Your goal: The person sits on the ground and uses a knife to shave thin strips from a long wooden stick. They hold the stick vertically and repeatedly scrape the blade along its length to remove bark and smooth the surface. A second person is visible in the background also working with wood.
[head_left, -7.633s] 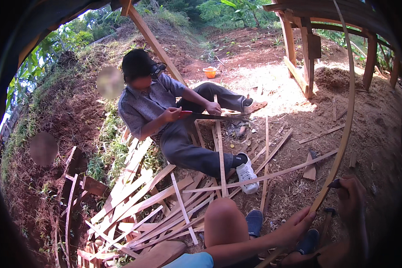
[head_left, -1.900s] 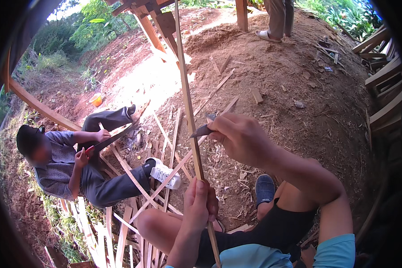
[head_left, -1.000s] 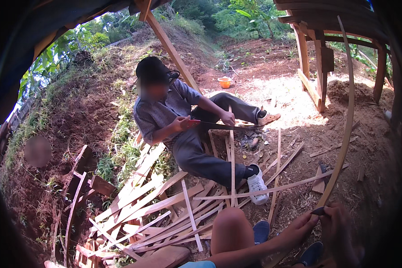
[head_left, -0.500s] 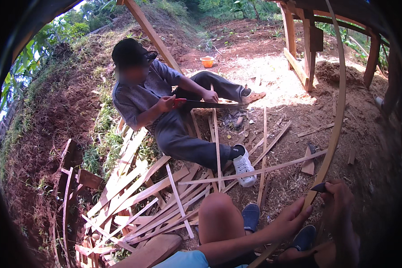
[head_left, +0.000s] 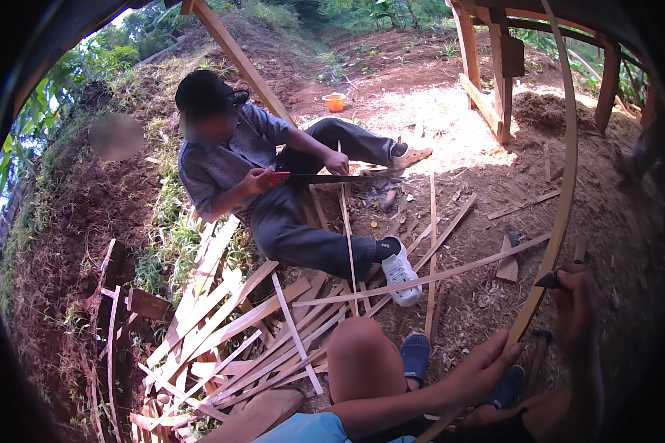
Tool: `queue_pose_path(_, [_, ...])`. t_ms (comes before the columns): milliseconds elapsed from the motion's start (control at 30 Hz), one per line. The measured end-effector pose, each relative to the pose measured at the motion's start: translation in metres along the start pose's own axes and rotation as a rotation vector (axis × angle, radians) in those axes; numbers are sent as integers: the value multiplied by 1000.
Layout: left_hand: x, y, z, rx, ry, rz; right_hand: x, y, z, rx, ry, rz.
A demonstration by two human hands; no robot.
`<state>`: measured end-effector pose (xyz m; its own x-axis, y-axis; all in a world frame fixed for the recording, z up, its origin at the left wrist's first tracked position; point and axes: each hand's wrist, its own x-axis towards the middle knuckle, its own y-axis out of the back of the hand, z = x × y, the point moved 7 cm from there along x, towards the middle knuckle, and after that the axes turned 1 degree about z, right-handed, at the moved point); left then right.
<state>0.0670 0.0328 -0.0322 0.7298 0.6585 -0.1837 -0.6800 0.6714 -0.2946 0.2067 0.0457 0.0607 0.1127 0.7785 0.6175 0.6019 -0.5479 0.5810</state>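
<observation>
Slope: at 9 o'clock, a grassy, reddish earth bank (head_left: 59,199).
Curved slat: at 8 o'clock, a thin bowed slat (head_left: 112,347) standing near the foot of the bank.
Co-worker: at 10 o'clock, a seated person (head_left: 225,159) in a dark cap, patterned grey shirt and dark trousers, one white shoe toward 5 o'clock.
Offcuts: at 7 o'clock, a heap of pale wooden slats (head_left: 233,332), crossing one another at many angles.
Saw: just above the centre, a dark-bladed saw (head_left: 325,179) with a red handle in the co-worker's hand, its blade crossing a narrow slat.
Bowl: at 12 o'clock, a small orange bowl (head_left: 335,102) on the ground.
Frame: between 1 and 2 o'clock, an upright wooden frame (head_left: 504,81).
Left hand: between 4 and 5 o'clock, the left hand (head_left: 488,363), its grip wrapped around the long strip (head_left: 569,166), thumb on top.
Long strip: runs from between 1 and 2 o'clock, bowing outward, down through the left hand toward 5 o'clock.
Blade: a short dark blade (head_left: 547,280), tip toward 9 o'clock, at the strip's edge; contact cannot be told.
Right hand: between 3 and 4 o'clock, the right hand (head_left: 578,299), its grip pinching the blade; the palm is in shadow.
</observation>
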Motion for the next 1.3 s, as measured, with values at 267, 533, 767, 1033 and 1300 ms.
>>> queue_pose_path(267, [-5,2,9,-122,147,-36,4,-2,-4,-109,144,17])
queue_pose_path(533, [-11,1,15,-204,65,-51,-8,-10,-7,-293,288,81])
queue_pose_path(767, [-12,29,14,-213,144,15,-11,-41,34,349,-459,-241])
queue_pose_path(1033, [-19,21,17,-256,168,55,-1,-8,13,151,-112,-208])
queue_pose_path(1300, [-20,11,11,-217,147,-19,9,-4,1,-171,62,-84])
